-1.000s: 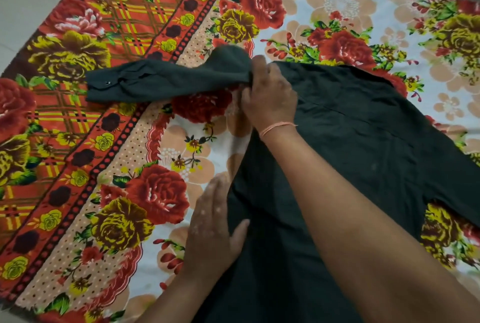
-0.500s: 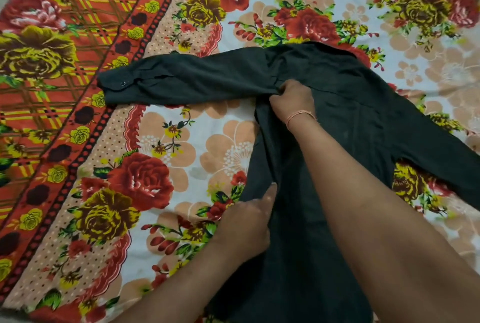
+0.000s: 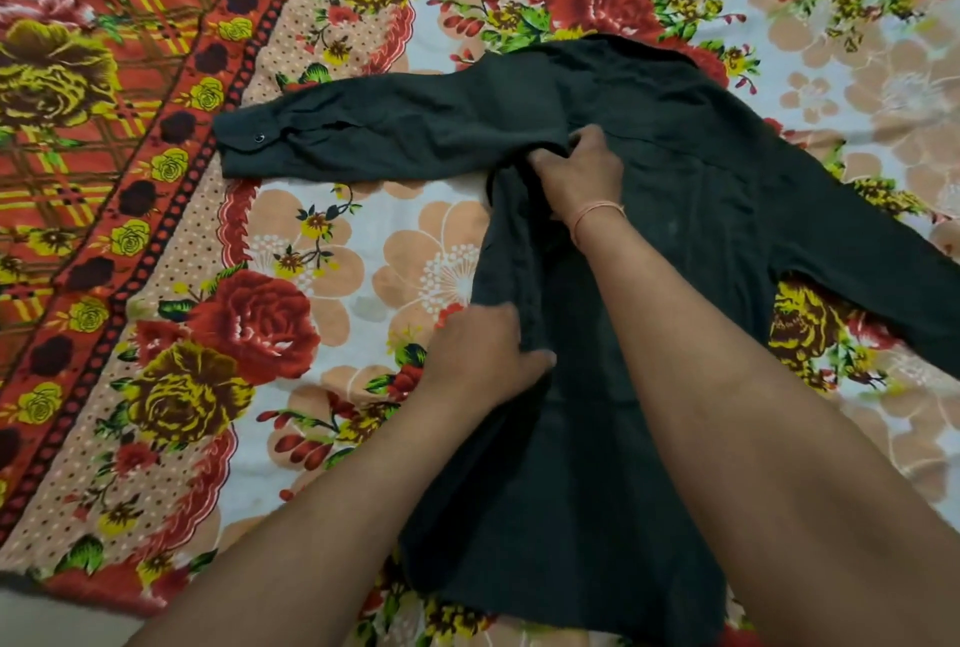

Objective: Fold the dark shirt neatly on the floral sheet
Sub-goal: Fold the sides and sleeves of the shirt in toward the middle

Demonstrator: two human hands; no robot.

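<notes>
The dark shirt (image 3: pixel 675 241) lies spread out on the floral sheet (image 3: pixel 291 282), filling the middle and the right side of the frame. One long sleeve (image 3: pixel 374 142) stretches flat toward the left of the frame, and its cuff has a small button (image 3: pixel 258 138) on it. The other sleeve (image 3: pixel 878 272) runs off toward the right edge.

The right hand (image 3: pixel 582 168) is near the middle of the frame, where the left sleeve joins the body of the shirt. Its fingers are curled and pinch a bunch of the dark cloth there. A thin orange thread (image 3: pixel 597 209) goes around that wrist.

The left hand (image 3: pixel 483 355) is lower down, at the left side edge of the shirt. Its fingers are closed on the cloth, and the edge is bunched into folds between the two hands.

The sheet has big red and yellow roses, and a red checked border (image 3: pixel 78 178) runs down the left side of the frame.
</notes>
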